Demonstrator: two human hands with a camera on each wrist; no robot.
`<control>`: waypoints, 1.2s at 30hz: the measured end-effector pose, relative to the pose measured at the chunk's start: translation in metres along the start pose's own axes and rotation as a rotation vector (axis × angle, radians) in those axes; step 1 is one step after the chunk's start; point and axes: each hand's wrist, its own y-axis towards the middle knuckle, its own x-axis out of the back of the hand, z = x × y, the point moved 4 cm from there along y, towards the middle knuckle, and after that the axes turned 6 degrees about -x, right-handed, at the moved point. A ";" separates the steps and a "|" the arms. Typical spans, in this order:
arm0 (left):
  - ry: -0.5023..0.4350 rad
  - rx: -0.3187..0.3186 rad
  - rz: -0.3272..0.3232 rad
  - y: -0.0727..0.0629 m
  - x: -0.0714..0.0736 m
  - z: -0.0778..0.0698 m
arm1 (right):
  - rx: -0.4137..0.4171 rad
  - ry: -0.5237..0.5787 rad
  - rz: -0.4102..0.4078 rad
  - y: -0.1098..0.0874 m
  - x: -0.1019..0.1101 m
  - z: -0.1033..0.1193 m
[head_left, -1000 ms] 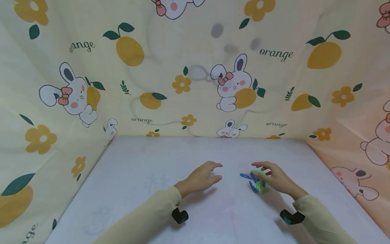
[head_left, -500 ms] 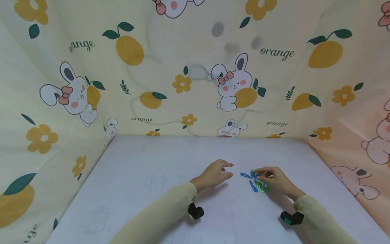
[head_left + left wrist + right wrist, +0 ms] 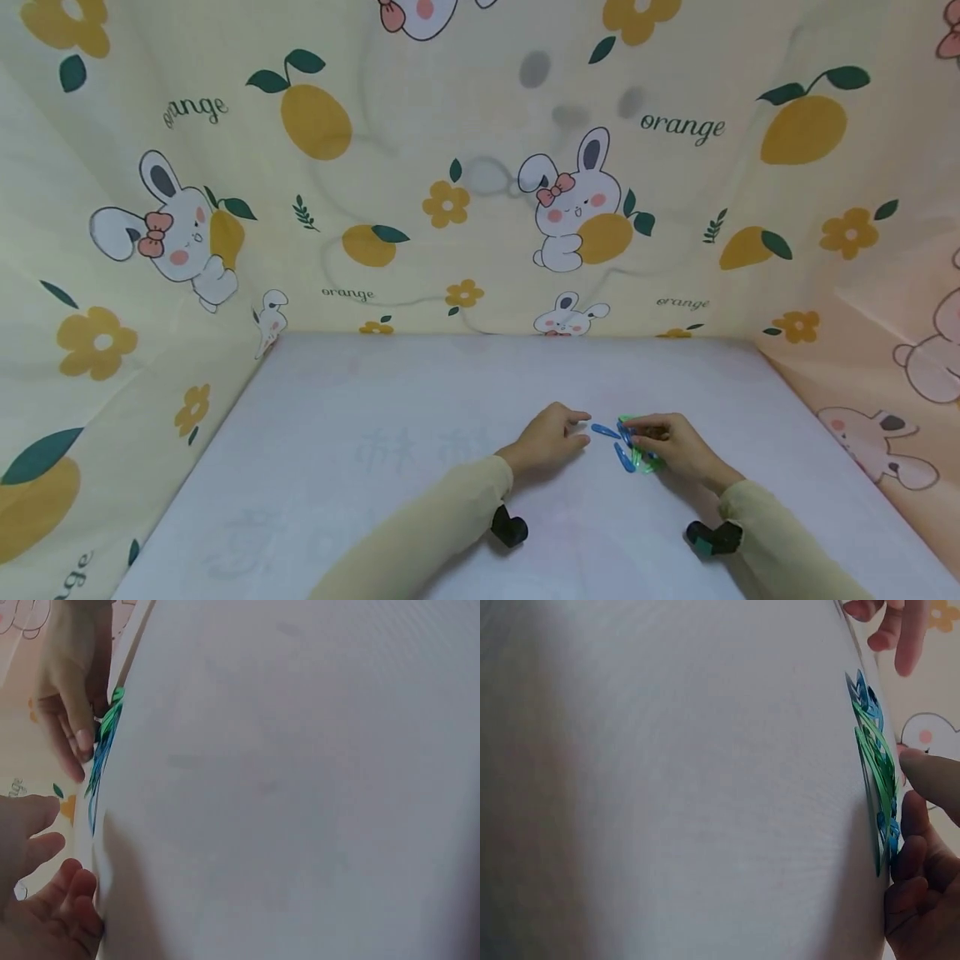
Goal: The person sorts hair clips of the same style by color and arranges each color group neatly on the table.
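Several blue and green snap hair clips (image 3: 624, 457) lie in a small loose pile on the white table, right of centre in the head view. My right hand (image 3: 686, 450) is over the right side of the pile, its bent fingers at the clips and covering some of them. In the right wrist view, a gap shows between that thumb (image 3: 930, 776) and the fingers, beside the green clips (image 3: 877, 761). Just left of the pile is my left hand (image 3: 551, 437), thumb and forefinger apart with nothing between them. Its loosely bent fingers (image 3: 64, 900) show in the left wrist view.
The white tabletop (image 3: 360, 392) has faint marks on its left half. A cream cloth (image 3: 420, 108) printed with rabbits and oranges hangs behind and on both sides. A black wrist camera (image 3: 510, 527) sits below the left hand, another black camera (image 3: 714, 538) below the right.
My left hand has moved right, close to the pile. My right hand has lowered and its thumb and fingers have drawn nearer together at the clips.
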 end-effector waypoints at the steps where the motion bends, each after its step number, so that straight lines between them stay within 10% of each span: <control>1: 0.011 0.007 0.003 0.001 -0.002 -0.002 | 0.005 -0.005 0.001 0.000 0.000 0.000; 22: 0.474 -0.056 0.128 0.007 -0.030 -0.022 | 0.018 -0.026 0.045 0.005 0.002 -0.002; 36: 0.594 -0.077 0.049 0.007 -0.030 -0.023 | 0.015 -0.055 0.030 0.004 0.000 0.000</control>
